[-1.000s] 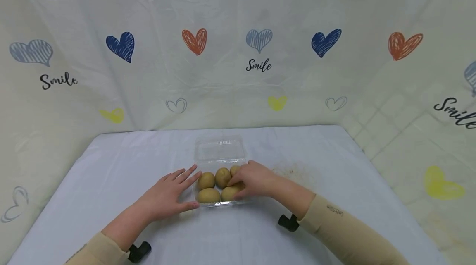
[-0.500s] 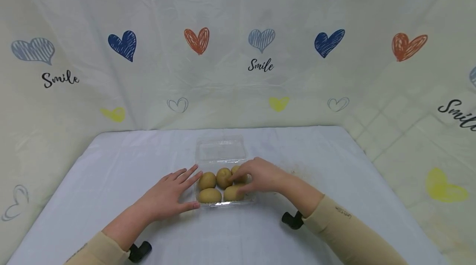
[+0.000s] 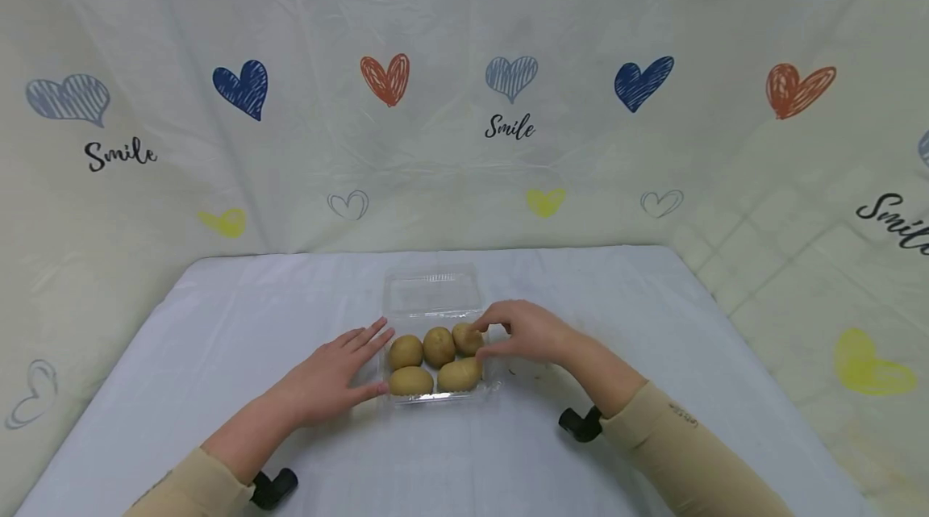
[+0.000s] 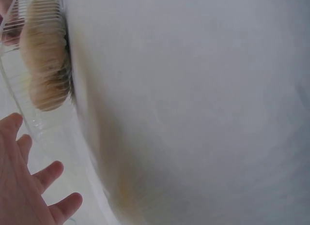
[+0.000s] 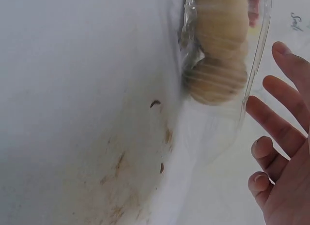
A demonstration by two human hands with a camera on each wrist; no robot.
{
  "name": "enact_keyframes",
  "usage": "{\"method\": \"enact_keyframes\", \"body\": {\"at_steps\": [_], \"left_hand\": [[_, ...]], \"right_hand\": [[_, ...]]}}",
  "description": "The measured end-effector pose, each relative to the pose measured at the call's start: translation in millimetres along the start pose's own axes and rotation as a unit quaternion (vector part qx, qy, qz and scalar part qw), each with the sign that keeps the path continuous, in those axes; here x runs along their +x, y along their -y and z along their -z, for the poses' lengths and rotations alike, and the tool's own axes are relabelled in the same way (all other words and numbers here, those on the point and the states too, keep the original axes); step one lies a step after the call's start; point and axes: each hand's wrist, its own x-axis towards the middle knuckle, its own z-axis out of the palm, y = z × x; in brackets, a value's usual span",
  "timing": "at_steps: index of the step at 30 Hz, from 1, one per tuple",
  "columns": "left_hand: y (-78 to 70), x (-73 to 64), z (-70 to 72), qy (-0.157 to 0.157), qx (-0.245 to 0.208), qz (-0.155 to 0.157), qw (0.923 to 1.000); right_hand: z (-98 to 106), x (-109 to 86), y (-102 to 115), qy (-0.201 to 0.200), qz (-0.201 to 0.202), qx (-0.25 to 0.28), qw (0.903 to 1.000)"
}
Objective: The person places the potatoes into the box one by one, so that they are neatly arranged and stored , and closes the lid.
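Note:
A clear plastic clamshell container point(image 3: 444, 398) lies on the table with its lid point(image 3: 431, 293) folded back. Several potatoes point(image 3: 439, 348) fill its base in two rows. My left hand point(image 3: 319, 384) has its fingers spread at the container's left rim, thumb near the front corner. Over the right rim, my right hand point(image 3: 533, 331) is loosely bent, its fingertips close to the right-hand potatoes point(image 3: 460, 375) but gripping none. The right wrist view shows those fingers point(image 5: 273, 121) spread apart beside the clear wall. Whether any fingertip touches a potato, I cannot tell.
White cloth covers the table point(image 3: 290, 283). Brown dirt marks point(image 5: 118, 162) and small crumbs dot the cloth right of the container. Behind stands a pale backdrop point(image 3: 435, 170) with printed hearts. A black camera point(image 3: 581, 424) sits at the right wrist.
My right hand has drawn back up and to the right, off the right-hand potatoes, uncovering them. The left hand stays at the left rim.

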Motion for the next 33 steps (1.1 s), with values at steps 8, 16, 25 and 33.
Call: {"method": "enact_keyframes", "body": {"at_steps": [8,16,25,33], "left_hand": [[6.5,6.9,0.0,-0.015,-0.029,0.031,0.9990],[12.6,18.7,-3.3,0.003,-0.062,0.088,0.9942],[25.4,35.5,-2.3,0.024,-0.086,0.116,0.9893],[27.3,44.1,2.4,0.033,-0.099,0.112,0.9882]], "right_hand": [[5,0.7,-9,-0.033,-0.063,0.008,0.9974],[5,5.9,-18,-0.010,-0.134,0.018,0.9908],[2,15.7,-25,0.021,-0.140,0.028,0.9895],[1,21.3,-26,0.029,-0.154,0.041,0.9868]]}}
